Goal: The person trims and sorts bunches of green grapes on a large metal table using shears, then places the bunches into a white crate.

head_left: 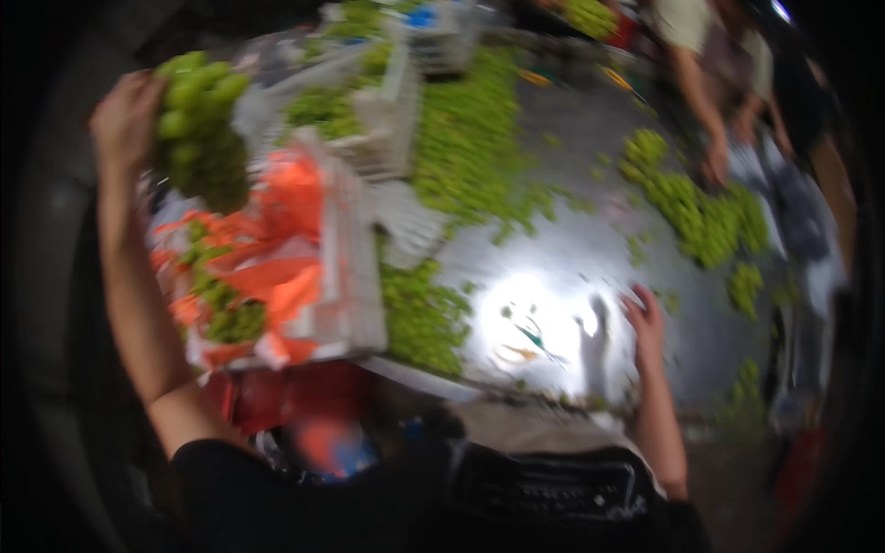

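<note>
- The left hand is raised at the far left, its fingers closed around the upper left side of a green grape bunch; blur hides just how the stem end sits in the grip
- The bunch lies to the right of that hand and hangs from it, long axis close to upright, the lower tip leaning slightly right and toward the body
- The right hand is well apart from the left, above the near right part of the metal table, fingers loosely curled with nothing seen in them; the bunch is far off to its left, so the left hand is by far the nearer
- Just below the bunch in view, on the body's side of it, is a white crate lined with orange and white paper; its right wall runs away from the body, and more grapes lie inside
- Whether the bunch's tip touches the lining, I cannot tell
- Beyond the crate stands a second white crate, with a broad spread of loose grapes to its right
- At the far right, a co-worker's hand reaches down beside another grape heap
</note>
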A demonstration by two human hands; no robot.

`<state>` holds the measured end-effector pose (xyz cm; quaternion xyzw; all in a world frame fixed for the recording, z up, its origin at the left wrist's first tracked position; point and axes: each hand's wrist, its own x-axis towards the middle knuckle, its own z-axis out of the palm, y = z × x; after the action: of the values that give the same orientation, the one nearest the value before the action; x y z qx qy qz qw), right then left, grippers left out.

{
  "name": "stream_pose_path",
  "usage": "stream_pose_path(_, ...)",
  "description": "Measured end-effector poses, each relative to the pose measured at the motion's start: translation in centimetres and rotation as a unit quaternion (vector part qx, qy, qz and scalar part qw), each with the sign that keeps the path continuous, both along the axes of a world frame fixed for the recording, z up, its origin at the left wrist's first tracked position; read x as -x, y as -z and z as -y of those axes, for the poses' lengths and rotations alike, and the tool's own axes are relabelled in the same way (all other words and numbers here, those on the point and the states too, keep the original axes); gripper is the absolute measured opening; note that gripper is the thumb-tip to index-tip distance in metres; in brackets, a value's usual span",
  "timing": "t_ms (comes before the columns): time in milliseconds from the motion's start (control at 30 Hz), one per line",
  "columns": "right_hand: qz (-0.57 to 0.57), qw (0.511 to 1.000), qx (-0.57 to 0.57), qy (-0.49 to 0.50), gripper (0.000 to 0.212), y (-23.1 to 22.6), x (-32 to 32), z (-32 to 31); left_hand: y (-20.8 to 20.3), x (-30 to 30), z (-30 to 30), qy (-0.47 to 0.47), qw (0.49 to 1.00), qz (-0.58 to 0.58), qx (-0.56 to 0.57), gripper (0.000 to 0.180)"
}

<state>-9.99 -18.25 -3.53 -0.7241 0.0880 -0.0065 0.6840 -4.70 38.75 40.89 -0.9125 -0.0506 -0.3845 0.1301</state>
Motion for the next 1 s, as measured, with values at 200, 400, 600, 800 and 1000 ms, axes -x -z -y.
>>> stream_pose_path(200,-0.043,0.999,0.013,-0.024,0.042,-1.0,2.1,-1.4,4.9,-4.3,5.5,0.305,0.800,-0.318,0.408,0.019)
stream_pose_path(400,-0.067,0.996,-0.032,0.059,0.041,-2.5,5.0,1.3,17.3,-8.7,22.7,0.414,0.800,-0.366,0.236,0.022)
stream_pose_path(600,-0.071,0.991,-0.042,0.103,0.044,-2.1,5.4,2.7,27.7,-8.1,34.1,0.527,0.812,-0.232,-0.099,0.017)
stream_pose_path(800,-0.082,0.990,-0.088,0.080,0.042,-1.4,4.6,2.2,38.1,-2.5,38.9,0.641,0.719,-0.226,-0.144,0.015)
stream_pose_path(1000,-0.112,0.992,-0.009,0.064,0.039,-1.3,4.6,1.0,39.8,1.3,38.9,0.635,0.718,-0.281,0.057,0.013)
